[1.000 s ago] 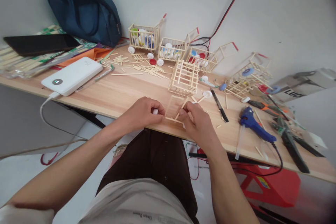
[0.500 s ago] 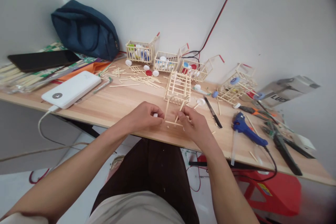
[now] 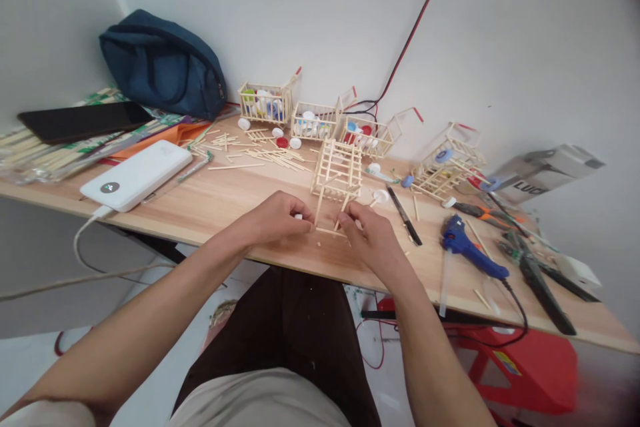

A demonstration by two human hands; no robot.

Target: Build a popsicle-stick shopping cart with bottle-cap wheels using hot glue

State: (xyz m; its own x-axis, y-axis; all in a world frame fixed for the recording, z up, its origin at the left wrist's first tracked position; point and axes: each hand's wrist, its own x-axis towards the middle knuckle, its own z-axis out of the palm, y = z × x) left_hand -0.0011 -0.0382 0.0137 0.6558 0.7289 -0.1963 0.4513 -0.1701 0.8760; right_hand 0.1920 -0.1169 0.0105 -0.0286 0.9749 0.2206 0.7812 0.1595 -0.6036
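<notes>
My left hand [image 3: 274,219] is closed in a pinch on the left side of a small flat frame of thin wooden sticks [image 3: 327,213] lying near the table's front edge; something small and white shows between its fingers. My right hand [image 3: 371,235] is closed on the right side of the same frame. Just behind the frame stands a wooden stick cage [image 3: 337,167]. Loose sticks [image 3: 270,152] lie scattered farther back.
Several stick carts with bottle caps [image 3: 310,120] line the wall. A white power bank [image 3: 136,174], black phone [image 3: 83,121] and blue bag [image 3: 163,67] are at left. A blue glue gun [image 3: 467,246], pliers [image 3: 540,280] and black pen [image 3: 404,215] lie at right on the wooden table [image 3: 220,197].
The view has tilted and shifted a little. Both hands stay pinched on the stick frame, with only small finger adjustments.
</notes>
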